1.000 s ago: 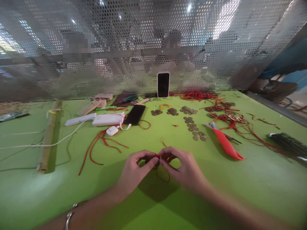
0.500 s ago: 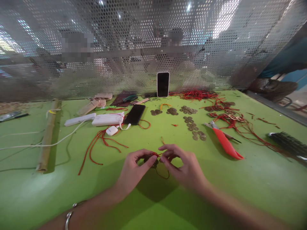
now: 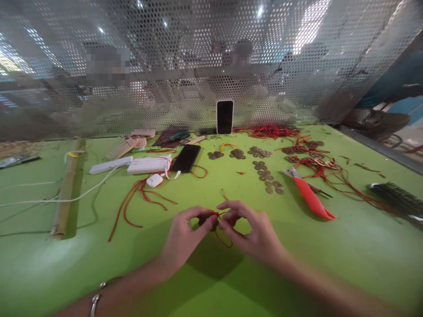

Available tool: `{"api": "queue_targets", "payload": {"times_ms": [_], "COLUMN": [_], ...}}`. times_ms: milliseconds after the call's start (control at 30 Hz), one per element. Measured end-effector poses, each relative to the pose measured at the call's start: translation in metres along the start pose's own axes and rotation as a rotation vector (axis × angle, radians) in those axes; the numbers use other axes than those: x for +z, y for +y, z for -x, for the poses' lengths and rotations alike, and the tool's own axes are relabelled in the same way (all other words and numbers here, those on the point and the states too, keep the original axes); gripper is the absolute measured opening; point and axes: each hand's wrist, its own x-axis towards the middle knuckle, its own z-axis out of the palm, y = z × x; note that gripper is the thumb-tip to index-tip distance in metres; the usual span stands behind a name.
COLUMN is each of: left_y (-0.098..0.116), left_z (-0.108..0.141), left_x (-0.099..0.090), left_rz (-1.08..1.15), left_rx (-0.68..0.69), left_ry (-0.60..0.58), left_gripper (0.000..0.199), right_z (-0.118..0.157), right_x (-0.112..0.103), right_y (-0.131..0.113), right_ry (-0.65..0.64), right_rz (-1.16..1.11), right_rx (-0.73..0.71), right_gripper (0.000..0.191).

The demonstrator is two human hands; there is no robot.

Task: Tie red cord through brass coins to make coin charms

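Near the front middle of the green table, my left hand [image 3: 187, 233] pinches a small bundle of dark coins [image 3: 213, 224] tied with red cord [image 3: 216, 214]. My right hand [image 3: 249, 224] is just to the right, its thumb and fingertips pressed together on the thin cord coming off the knot. One loop of cord hangs below the fingers and a short end sticks up above them. Fingers partly cover the coins and the knot. Beyond my hands lie small piles of coins [image 3: 261, 171].
A phone [image 3: 225, 117] stands against the perforated metal screen; another phone [image 3: 187, 158] lies beside white power banks [image 3: 148, 164]. Red-handled pliers [image 3: 312, 198], tangled red cords [image 3: 271, 131] and a black brush [image 3: 398, 200] are at right. A bamboo piece [image 3: 68, 189] lies left.
My right fingertips have shifted very slightly left at the knot. My left hand keeps its hold, and the coins and cord have barely moved.
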Motion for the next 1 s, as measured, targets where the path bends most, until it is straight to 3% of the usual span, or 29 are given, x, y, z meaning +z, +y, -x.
{"api": "queue_targets", "payload": {"times_ms": [333,600,1000], "left_y": [0.0023,0.0002,-0.0011], "left_z": [0.0004,0.0032,0.0031], "left_x": [0.0002,0.001,0.0005], "left_rz": [-0.037,-0.04,0.044], "left_rx": [0.022,0.043,0.027], "left_ry": [0.0,-0.015,-0.024], "left_gripper": [0.015,0.015,0.017], "right_z": [0.0,-0.0001,-0.0006], "right_x": [-0.0016,-0.0002,-0.0034], "right_y": [-0.0034,0.0016,0.0031], "right_ry": [-0.095,-0.024,-0.045], "right_rz": [-0.035,-0.02,0.016], "right_rx": [0.033,0.033,0.051], "right_gripper": [0.034,0.032,0.032]}}
